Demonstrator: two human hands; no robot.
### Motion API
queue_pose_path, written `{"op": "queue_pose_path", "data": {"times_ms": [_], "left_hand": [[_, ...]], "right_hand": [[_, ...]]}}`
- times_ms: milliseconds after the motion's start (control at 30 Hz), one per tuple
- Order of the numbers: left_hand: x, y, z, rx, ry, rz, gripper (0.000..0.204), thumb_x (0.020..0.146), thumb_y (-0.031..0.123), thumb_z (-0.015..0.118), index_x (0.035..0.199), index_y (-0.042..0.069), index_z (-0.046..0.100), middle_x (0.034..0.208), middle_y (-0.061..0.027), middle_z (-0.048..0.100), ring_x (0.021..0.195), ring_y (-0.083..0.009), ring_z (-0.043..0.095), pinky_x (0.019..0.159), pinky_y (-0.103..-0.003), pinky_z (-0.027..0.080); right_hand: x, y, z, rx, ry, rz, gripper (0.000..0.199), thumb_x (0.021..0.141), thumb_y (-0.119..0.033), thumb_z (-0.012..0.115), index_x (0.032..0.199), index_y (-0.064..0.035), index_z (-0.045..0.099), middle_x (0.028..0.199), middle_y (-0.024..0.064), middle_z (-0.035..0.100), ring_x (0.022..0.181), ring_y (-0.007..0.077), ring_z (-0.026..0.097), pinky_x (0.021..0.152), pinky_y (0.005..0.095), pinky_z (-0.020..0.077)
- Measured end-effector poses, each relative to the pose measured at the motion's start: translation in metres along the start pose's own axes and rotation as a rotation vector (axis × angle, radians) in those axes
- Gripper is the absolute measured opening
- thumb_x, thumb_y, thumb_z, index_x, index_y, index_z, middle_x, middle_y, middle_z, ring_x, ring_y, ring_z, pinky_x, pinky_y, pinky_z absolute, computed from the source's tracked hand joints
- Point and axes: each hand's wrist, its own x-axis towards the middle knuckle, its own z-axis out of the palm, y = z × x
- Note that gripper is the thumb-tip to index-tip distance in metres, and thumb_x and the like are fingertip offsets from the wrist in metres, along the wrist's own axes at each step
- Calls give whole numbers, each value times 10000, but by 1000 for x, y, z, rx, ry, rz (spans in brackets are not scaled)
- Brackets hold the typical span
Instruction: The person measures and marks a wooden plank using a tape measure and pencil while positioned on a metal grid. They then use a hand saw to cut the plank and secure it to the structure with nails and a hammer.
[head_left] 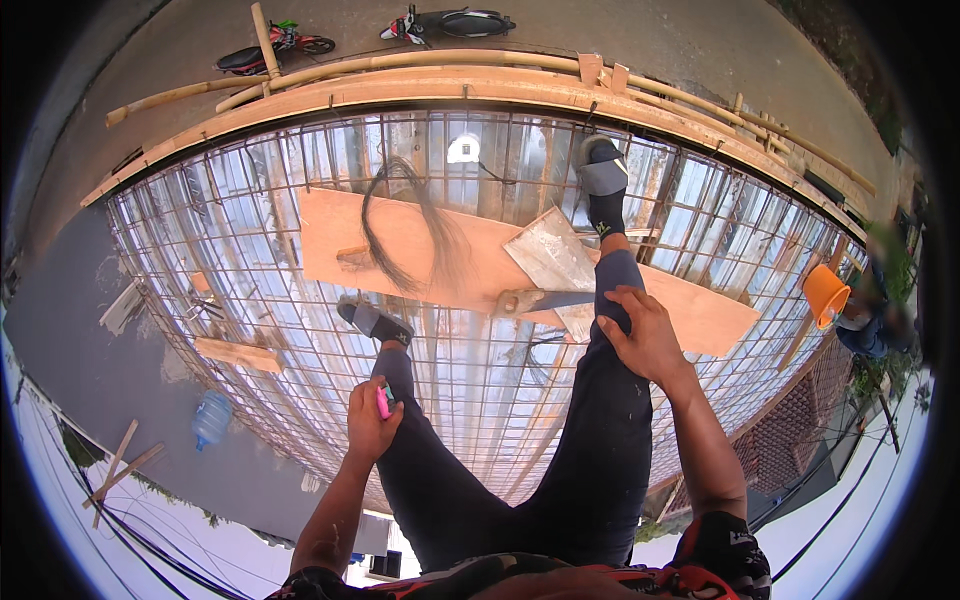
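1. Right now your left hand (368, 420) is curling its fingers around a small pink lighter-shaped object (383, 402), gripping it upright just above your left thigh; the thumb side is hiding most of it, so you cannot tell its exact kind.
2. Your right hand (645, 335) is resting spread and flat on your right knee, holding nothing, apparently bracing your weight as you are sitting over the steel mesh (480, 380).
3. Your left foot (372, 322) is standing on the mesh bars, and your right foot (603, 175) is reaching further out, near the plywood board (470, 265) laid across the grid as firmer footing.
4. On that board, a bundle of dark tie wire (405, 225) is lying looped, and a grey metal sheet (552, 258) is lying beside your right shin with a hand saw (535, 299) crossing it.
5. Beyond, the timber edge form (400, 92) is bounding the mesh; open room is lying leftward over bare grid, while a person holding an orange bucket (826, 293) is crowding the right edge.
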Motion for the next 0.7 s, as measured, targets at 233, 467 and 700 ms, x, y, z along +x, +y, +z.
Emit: {"op": "queue_pose_path", "data": {"times_ms": [233, 467, 700], "left_hand": [[-32, -3, 32, -96, 118, -147, 671, 883, 176, 855, 1456, -9, 559, 1327, -249, 677, 1237, -452, 667, 1052, -552, 522], [-30, -16, 22, -156, 100, -250, 658, 908, 183, 840, 1484, 33, 558, 1303, -274, 720, 1202, -495, 698, 1027, -530, 550], [-28, -26, 13, -125, 99, -195, 698, 969, 213, 792, 1561, 12, 481, 1369, -301, 678, 1279, -486, 667, 1080, -516, 514]], "right_hand": [[-82, 0, 69, -63, 197, 13, 512, 969, -399, 822, 1353, -74, 731, 1504, 223, 645, 1489, 459, 520, 1265, 550, 371], [44, 34, 52, 1321, 684, 529, 974, 1063, -564, 650, 1772, -94, 175, 1794, 179, 297, 1634, 323, 348, 1326, 495, 235], [23, -60, -14, 887, 280, -128, 528, 1079, -304, 744, 1515, -36, 612, 1285, 164, 740, 880, 179, 770, 859, 336, 597]]}}
